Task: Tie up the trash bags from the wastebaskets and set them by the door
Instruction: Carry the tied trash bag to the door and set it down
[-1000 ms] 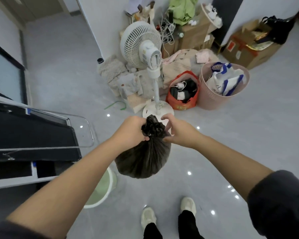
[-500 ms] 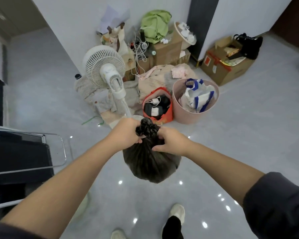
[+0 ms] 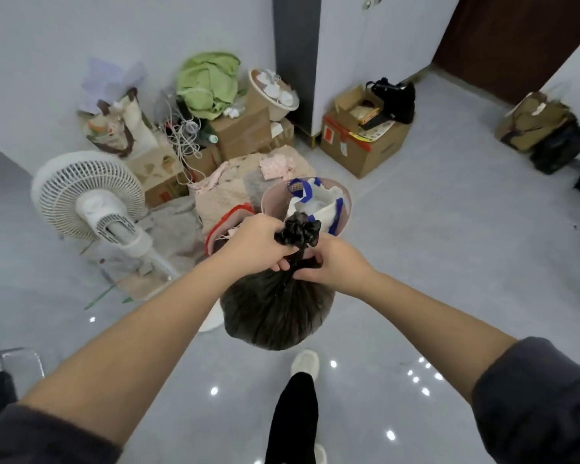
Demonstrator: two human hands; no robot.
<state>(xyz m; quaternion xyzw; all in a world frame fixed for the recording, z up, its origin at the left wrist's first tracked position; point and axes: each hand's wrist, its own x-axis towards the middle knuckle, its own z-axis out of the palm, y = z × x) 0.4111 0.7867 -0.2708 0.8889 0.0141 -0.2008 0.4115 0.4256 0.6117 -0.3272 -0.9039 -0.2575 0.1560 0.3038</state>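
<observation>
While the left hand (image 3: 258, 244) is gripping the gathered neck of the trash bag (image 3: 277, 313), which is hanging in the air over the floor (image 3: 449, 262), the right hand (image 3: 335, 266) is pinching that neck lower. I judge both should be pulling the knot tight.

The trash bag (image 3: 275, 313) you hold is thin, crinkled black plastic with a dull sheen. Under you the floor (image 3: 449, 262) is smooth, glossy grey. The fan (image 3: 91, 199) looks like matt white plastic, the box (image 3: 365, 155) matt brown cardboard.
</observation>
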